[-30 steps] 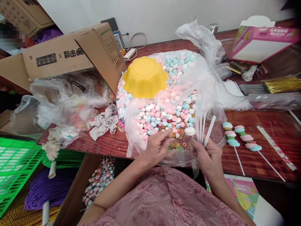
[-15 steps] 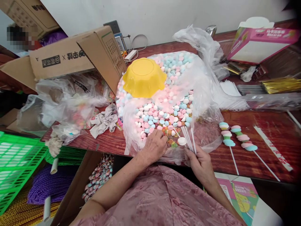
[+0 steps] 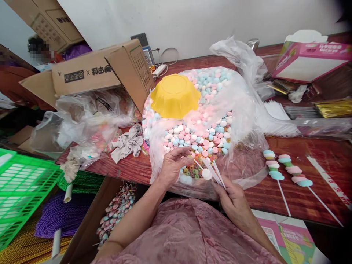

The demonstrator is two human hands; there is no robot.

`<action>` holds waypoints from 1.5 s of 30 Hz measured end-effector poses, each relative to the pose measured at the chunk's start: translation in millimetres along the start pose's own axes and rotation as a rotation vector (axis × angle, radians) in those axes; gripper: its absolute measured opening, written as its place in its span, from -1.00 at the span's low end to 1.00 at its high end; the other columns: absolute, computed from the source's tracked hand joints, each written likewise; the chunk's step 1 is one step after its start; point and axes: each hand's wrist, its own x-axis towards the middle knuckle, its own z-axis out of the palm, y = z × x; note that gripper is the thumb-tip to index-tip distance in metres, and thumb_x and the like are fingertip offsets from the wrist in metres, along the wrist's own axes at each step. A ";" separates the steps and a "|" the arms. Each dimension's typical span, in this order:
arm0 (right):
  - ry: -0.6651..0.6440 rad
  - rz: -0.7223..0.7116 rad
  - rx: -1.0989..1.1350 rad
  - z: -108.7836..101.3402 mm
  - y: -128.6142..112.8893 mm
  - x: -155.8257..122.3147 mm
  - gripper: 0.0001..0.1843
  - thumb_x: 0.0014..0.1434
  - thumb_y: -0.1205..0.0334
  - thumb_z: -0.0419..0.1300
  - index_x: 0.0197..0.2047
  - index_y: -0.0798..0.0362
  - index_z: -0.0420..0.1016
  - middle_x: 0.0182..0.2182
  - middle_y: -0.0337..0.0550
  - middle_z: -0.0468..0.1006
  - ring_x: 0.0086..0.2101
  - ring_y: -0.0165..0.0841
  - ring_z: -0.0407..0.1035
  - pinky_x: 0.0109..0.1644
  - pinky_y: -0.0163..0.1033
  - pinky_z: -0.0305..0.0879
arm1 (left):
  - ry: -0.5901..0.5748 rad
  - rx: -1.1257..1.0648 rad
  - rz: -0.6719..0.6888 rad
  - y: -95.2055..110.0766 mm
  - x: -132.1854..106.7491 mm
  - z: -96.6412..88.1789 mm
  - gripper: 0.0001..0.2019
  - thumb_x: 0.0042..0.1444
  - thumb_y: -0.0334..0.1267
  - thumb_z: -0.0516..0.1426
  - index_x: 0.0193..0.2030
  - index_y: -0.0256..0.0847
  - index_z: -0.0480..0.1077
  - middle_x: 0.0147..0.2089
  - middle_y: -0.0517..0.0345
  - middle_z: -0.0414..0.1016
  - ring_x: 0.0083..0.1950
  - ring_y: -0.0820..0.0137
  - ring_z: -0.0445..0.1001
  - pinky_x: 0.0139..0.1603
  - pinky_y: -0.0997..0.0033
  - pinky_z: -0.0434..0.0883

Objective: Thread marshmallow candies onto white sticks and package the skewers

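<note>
A big clear plastic bag (image 3: pixel 242 121) of pink, blue and white round candies (image 3: pixel 200 135) lies open on the red-brown table (image 3: pixel 297 198). An upturned yellow bowl (image 3: pixel 175 96) rests on the candy heap. My right hand (image 3: pixel 232 200) is closed on a bunch of white sticks (image 3: pixel 213 172); one stick carries a white candy (image 3: pixel 206 174). My left hand (image 3: pixel 173 165) is pinched over the small coloured ring candies (image 3: pixel 192 170) at the bag's near edge; what its fingers hold is too small to make out.
Two finished candy skewers (image 3: pixel 286 170) lie on the table to the right. A grey cloth (image 3: pixel 127 143) and crumpled bags (image 3: pixel 82 124) lie left, before a cardboard box (image 3: pixel 110 71). A pink box (image 3: pixel 310 60) stands far right. A green crate (image 3: pixel 19 187) sits low left.
My right hand has drawn back toward me and tipped the sticks leftward. My left hand went into the candy and has now lifted, pinched, beside the stick with the white candy.
</note>
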 end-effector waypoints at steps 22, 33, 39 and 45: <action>0.086 0.005 0.185 22.0 -15.6 -1.7 -0.78 0.33 0.19 0.03 -0.35 0.04 0.37 -0.59 -0.33 0.21 -0.56 -0.46 0.11 -0.47 -0.35 0.09 | -0.056 -0.027 -0.135 -6.2 -23.5 19.6 -0.29 -0.10 -0.25 0.41 0.24 -0.07 0.34 -0.29 0.24 0.58 -0.30 0.48 0.49 -0.16 0.45 0.46; 0.327 0.131 0.079 -1.6 13.9 6.5 -0.79 0.25 0.11 0.11 -0.28 0.06 0.45 -0.53 -0.29 0.38 -0.49 -0.41 0.24 -0.40 -0.34 0.20 | -0.245 0.311 -0.129 -18.0 1.6 37.0 -0.41 0.11 0.04 0.25 0.22 -0.23 0.37 -0.37 0.18 0.51 -0.35 0.44 0.44 -0.23 0.41 0.40; 0.364 0.182 0.061 -27.4 34.8 3.2 -0.70 0.24 0.08 0.11 -0.47 0.04 0.31 -0.62 -0.34 0.27 -0.59 -0.47 0.13 -0.50 -0.35 0.10 | -0.433 1.386 0.371 -5.6 52.8 31.4 -0.84 0.13 -0.28 0.22 -0.17 -0.25 0.56 -0.17 -0.05 0.54 -0.06 0.18 0.41 0.07 0.11 0.35; 0.257 0.032 -0.124 -16.8 27.4 1.4 -0.77 0.30 0.16 0.05 -0.23 0.07 0.49 -0.58 -0.32 0.35 -0.57 -0.46 0.20 -0.46 -0.36 0.15 | -0.356 1.440 0.465 -22.7 50.0 27.7 -0.85 0.19 -0.34 0.13 -0.26 -0.22 0.56 -0.26 0.01 0.54 -0.12 0.22 0.37 -0.06 0.19 0.37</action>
